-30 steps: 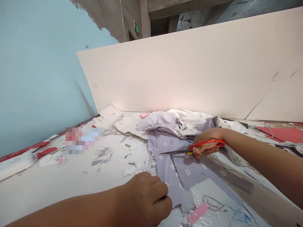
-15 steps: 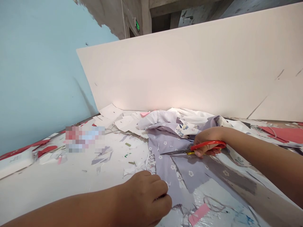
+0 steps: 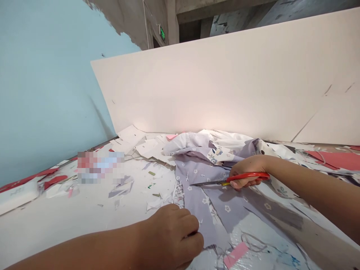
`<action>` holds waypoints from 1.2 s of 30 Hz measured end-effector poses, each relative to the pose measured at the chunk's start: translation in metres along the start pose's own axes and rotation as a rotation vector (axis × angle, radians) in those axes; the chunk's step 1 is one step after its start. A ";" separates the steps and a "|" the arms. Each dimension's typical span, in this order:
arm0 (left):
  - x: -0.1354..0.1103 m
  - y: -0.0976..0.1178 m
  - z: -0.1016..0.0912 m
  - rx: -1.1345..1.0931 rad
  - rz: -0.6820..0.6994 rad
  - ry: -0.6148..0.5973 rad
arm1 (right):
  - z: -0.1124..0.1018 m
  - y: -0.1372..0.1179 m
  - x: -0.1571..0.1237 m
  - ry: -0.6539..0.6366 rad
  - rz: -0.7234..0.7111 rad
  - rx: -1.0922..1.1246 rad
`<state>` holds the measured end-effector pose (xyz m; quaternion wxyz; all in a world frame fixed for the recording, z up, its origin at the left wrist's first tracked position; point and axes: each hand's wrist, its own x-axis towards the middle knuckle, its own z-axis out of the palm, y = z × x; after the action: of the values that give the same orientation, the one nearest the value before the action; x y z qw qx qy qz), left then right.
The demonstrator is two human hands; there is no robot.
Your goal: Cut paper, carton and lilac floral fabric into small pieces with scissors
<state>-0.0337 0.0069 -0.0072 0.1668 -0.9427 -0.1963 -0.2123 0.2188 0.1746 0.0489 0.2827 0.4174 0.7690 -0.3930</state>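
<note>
Clutching red-handled scissors [image 3: 222, 182], the right hand [image 3: 247, 174] clamps its fingers on the grips over lilac floral fabric [image 3: 197, 195]; the left hand [image 3: 168, 228], fingers together, seems to pinch the cloth. The green wall sign's [image 3: 162, 33] lettering is unreadable.

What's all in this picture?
Scissors: one, red-handled, right hand.
Fabric: one, lilac with white flowers, on the table.
Table: one, white, under the fabric.
Paper scraps: many, white, left of the fabric.
Paper slip: one, pink, front.
Red paper: one, red, far right.
Board: one, cream, behind the table.
Wall: one, pale blue, left.
Sign: one, green, high up.
Left hand: one, on the fabric's edge.
Right hand: one, gripping the scissors.
</note>
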 end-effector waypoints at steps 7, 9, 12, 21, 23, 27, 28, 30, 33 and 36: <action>-0.001 0.000 0.000 -0.005 0.003 0.007 | 0.005 -0.009 -0.005 0.020 0.031 -0.043; -0.001 0.000 0.001 -0.003 -0.001 0.009 | 0.007 -0.013 -0.007 0.035 0.058 -0.026; -0.001 0.000 0.001 -0.003 -0.003 0.003 | 0.009 -0.020 -0.011 0.037 0.096 -0.017; -0.001 0.002 -0.001 0.024 -0.003 -0.023 | 0.007 -0.031 -0.007 0.002 0.078 -0.044; -0.001 0.002 0.000 0.027 0.002 -0.014 | 0.006 -0.033 -0.005 -0.005 0.075 -0.034; -0.002 0.001 -0.001 0.027 0.016 0.003 | 0.006 -0.036 -0.002 -0.006 0.085 0.008; -0.002 0.001 -0.001 0.027 0.019 0.004 | 0.005 -0.036 -0.002 -0.008 0.087 0.018; -0.001 0.001 -0.001 0.030 0.024 0.005 | 0.005 -0.036 -0.001 -0.010 0.086 0.033; -0.002 0.002 -0.002 0.037 0.034 0.003 | 0.003 -0.035 0.001 -0.006 0.085 0.038; -0.002 0.003 -0.002 0.045 0.034 0.004 | 0.003 -0.035 0.002 -0.001 0.078 0.028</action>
<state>-0.0345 0.0034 -0.0069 0.1919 -0.9414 -0.1845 -0.2070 0.1874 0.1609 0.0587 0.2922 0.4507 0.7465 -0.3928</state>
